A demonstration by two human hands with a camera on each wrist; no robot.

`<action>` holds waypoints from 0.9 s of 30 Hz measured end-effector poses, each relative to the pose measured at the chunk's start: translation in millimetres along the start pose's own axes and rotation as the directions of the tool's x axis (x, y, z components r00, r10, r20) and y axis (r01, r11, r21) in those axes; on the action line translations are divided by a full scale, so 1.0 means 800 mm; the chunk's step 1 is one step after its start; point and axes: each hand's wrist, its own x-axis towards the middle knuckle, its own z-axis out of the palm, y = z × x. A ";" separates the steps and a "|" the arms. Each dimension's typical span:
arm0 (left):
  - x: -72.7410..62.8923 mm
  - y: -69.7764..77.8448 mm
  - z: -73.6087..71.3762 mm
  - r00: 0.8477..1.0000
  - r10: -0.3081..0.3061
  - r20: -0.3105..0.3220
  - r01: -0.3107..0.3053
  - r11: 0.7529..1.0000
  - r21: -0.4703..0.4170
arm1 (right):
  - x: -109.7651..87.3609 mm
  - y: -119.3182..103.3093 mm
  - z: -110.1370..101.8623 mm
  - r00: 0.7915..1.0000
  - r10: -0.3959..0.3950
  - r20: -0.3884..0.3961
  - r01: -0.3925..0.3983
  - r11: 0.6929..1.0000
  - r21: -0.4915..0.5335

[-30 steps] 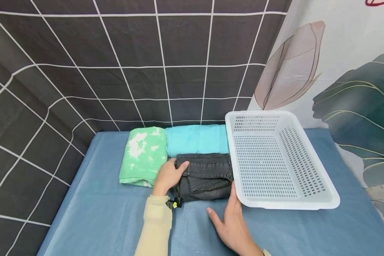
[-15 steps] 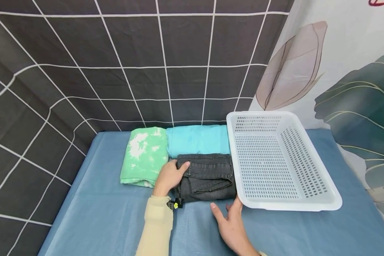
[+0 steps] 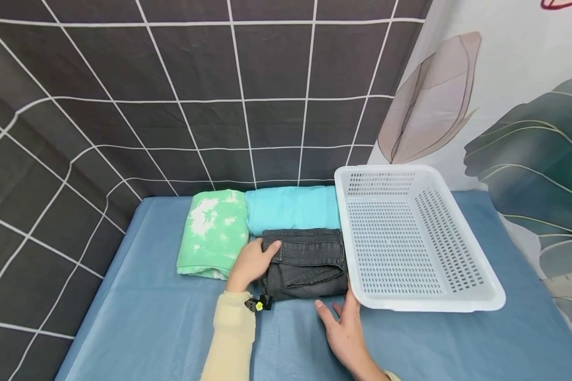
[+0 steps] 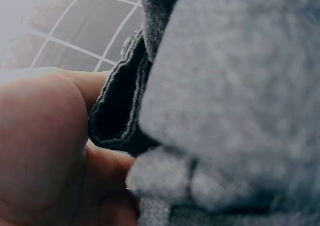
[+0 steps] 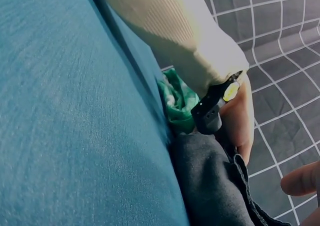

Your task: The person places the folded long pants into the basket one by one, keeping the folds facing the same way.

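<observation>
My left hand (image 3: 251, 263) pinched the left end of a pair of folded black jeans (image 3: 310, 264), thumb laid over the top. In the left wrist view the layered edge of the denim sat between thumb and fingers, partly blurred at that range. My right hand (image 3: 347, 333) was at the near right corner of the jeans, thumb spread well away from the index finger; the fingertips reached the narrow join between denim and basket, and I could not tell which of the two they touched.

Position of jeans: flat on the blue cloth (image 3: 171, 328), waistband to the far side. White perforated basket (image 3: 424, 304) stood immediately to their right. Folded turquoise fabric (image 3: 293, 209) lay just behind the jeans; folded green-and-white fabric (image 3: 212, 230) lay to the left, beside my left hand.

Left forearm: cream sleeve (image 3: 231, 333), small black device with a yellow spot (image 5: 207, 117) at the wrist. Background: dark hanging with white grid lines (image 3: 276, 63), then a white hanging with leaf prints (image 3: 510, 53) at right.
</observation>
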 end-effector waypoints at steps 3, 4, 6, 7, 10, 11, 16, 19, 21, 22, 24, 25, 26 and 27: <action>0.001 -0.003 0.000 1.000 0.009 0.022 -0.009 1.000 -0.018 | 0.001 0.000 0.000 1.000 -0.021 0.008 0.021 1.000 -0.011; 0.001 -0.003 0.000 1.000 0.015 0.026 -0.014 1.000 -0.025 | 0.001 0.000 0.000 1.000 -0.024 0.013 0.025 1.000 -0.016; 0.002 -0.004 0.000 0.999 0.021 0.029 -0.020 0.999 -0.036 | 0.000 0.001 0.000 0.999 -0.030 0.023 0.030 0.999 -0.030; 0.002 -0.004 0.000 0.999 0.022 0.031 -0.021 0.999 -0.041 | 0.000 0.002 0.000 0.999 -0.033 0.027 0.034 0.999 -0.037; 0.002 -0.005 0.000 0.999 0.026 0.028 -0.025 0.998 -0.049 | -0.001 0.003 0.001 0.999 -0.035 0.037 0.036 0.998 -0.050; 0.002 -0.005 0.001 0.999 0.027 0.025 -0.026 0.998 -0.053 | -0.002 0.003 0.001 0.999 -0.037 0.038 0.039 0.998 -0.053; 0.002 -0.004 0.000 0.999 0.029 0.018 -0.028 0.997 -0.074 | -0.002 0.002 0.002 0.999 -0.038 0.032 0.039 0.998 -0.048; 0.001 -0.004 -0.001 0.999 0.033 0.016 -0.031 0.994 -0.103 | -0.002 0.002 0.002 0.999 -0.018 0.031 0.020 0.999 -0.036; 0.000 -0.005 -0.003 0.999 0.037 0.010 -0.035 0.991 -0.126 | -0.002 0.001 0.003 1.000 -0.012 0.029 0.012 1.000 -0.022; 0.000 -0.005 -0.004 0.999 0.039 0.008 -0.037 0.990 -0.139 | -0.002 0.001 0.004 1.000 -0.009 0.026 0.010 1.000 -0.014; 0.000 -0.006 -0.005 0.999 0.042 0.009 -0.040 0.987 -0.154 | -0.002 0.002 0.006 1.000 -0.006 0.015 0.006 1.000 0.012; 0.000 -0.007 -0.006 0.999 0.042 0.013 -0.040 0.987 -0.158 | -0.002 0.003 0.007 1.000 -0.009 0.004 0.009 0.999 0.034; 0.000 -0.007 -0.007 0.999 0.044 0.018 -0.041 0.986 -0.160 | -0.002 0.003 0.007 1.000 -0.007 -0.009 0.008 0.998 0.060; 0.000 -0.007 -0.007 0.998 0.050 0.024 -0.046 0.986 -0.160 | -0.001 0.004 0.008 1.000 -0.002 -0.025 0.005 0.996 0.084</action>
